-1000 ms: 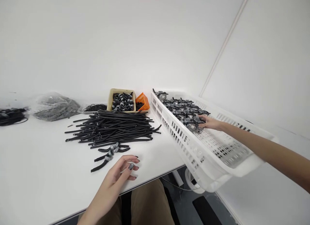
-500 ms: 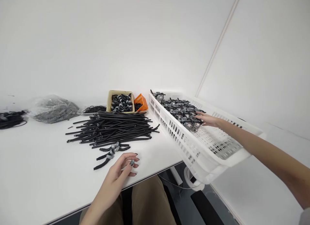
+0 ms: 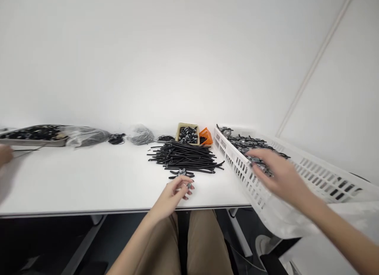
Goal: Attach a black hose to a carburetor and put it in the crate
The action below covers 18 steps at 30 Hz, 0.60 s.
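Note:
My left hand [image 3: 175,191] rests at the front of the white table [image 3: 118,188], fingers loosely curved and apart, with nothing in it. Just beyond its fingers lie a few small grey-and-black pieces [image 3: 181,172] with black tube ends. Behind them is a pile of black tubes [image 3: 186,156]. My right hand [image 3: 278,174], blurred by motion, is over the left wall of a white plastic crate [image 3: 239,164]. Its fingers and thumb are stretched out with a gap between them, and nothing shows there. Inside the crate are rows of grey parts with black tube ends [image 3: 247,142], partly hidden by that hand.
A beige bin [image 3: 178,132] of grey-and-black pieces and an orange basket [image 3: 207,136] stand against the wall. Leftward along it are clear plastic bags [image 3: 89,136] and a tray [image 3: 32,142] of dark parts. Another person's hand [image 3: 5,153] holds a thin dark strand at far left.
The view has swung left and widened. My right hand has drawn back from the parts in the crate toward its near left wall. My left hand stays by the small pieces.

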Tool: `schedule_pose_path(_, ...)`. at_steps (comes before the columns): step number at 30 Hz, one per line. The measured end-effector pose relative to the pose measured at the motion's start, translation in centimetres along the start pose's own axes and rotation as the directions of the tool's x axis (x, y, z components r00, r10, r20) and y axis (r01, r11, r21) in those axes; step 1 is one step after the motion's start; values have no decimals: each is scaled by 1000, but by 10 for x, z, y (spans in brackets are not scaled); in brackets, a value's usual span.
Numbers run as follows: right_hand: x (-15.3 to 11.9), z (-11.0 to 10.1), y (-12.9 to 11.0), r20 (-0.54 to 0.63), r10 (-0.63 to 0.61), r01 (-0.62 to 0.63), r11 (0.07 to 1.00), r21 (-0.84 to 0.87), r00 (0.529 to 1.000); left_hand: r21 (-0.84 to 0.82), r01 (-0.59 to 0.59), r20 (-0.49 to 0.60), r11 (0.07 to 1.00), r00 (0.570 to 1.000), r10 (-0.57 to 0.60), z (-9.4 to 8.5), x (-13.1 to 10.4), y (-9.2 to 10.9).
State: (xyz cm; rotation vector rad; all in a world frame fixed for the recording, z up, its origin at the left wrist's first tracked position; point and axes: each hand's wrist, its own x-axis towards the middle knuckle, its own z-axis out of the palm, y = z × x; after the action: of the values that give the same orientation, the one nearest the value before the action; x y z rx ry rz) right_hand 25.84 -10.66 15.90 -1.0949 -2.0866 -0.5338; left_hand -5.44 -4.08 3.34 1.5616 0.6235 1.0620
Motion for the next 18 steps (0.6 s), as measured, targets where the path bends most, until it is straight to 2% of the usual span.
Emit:
schedule_pose_path(2, -3, 27, -61, -24, -295, 296, 950, 100, 955, -7, -75, -124, 997, 990, 73, -10, -2, 21)
schedule_pose_path(3, -3, 46, -84, 15, -339, 331, 928, 168, 941, -29, -116, -199, 993, 974, 108, -14, -1, 31)
schedule_pose_path(4, -1, 67, -101, 17, -335, 322, 917, 234, 942, -43, -163, -273, 986, 951, 145, -17, 2, 40)
schedule_pose_path(6, 10, 115, -115, -106, -249, 270, 893, 359, 963, 5, -276, -371, 961, 892, 258, -19, 12, 51)
schedule_pose_path(8, 28, 165, -110, -249, -5, 149, 812, 564, 969, 154, -380, -368, 912, 834, 410, -21, 28, 50)
schedule_pose_path(9, 38, 188, -103, -240, 109, 88, 727, 681, 965, 234, -416, -331, 879, 815, 474, -21, 37, 45)
schedule_pose_path(11, 57, 227, -86, -186, 265, -1, 577, 817, 946, 326, -441, -275, 836, 802, 530, -24, 59, 28)
schedule_pose_path(14, 75, 263, -66, -152, 252, -7, 537, 844, 956, 346, -464, -118, 816, 841, 528, -26, 87, -3)
schedule_pose_path(16, 78, 271, -58, -157, 213, 8, 572, 820, 964, 279, -446, -94, 850, 868, 487, -24, 101, -15)
schedule_pose_path(18, 80, 270, -53, -176, 172, 34, 614, 789, 969, 233, -429, -94, 873, 883, 459, -20, 112, -16)
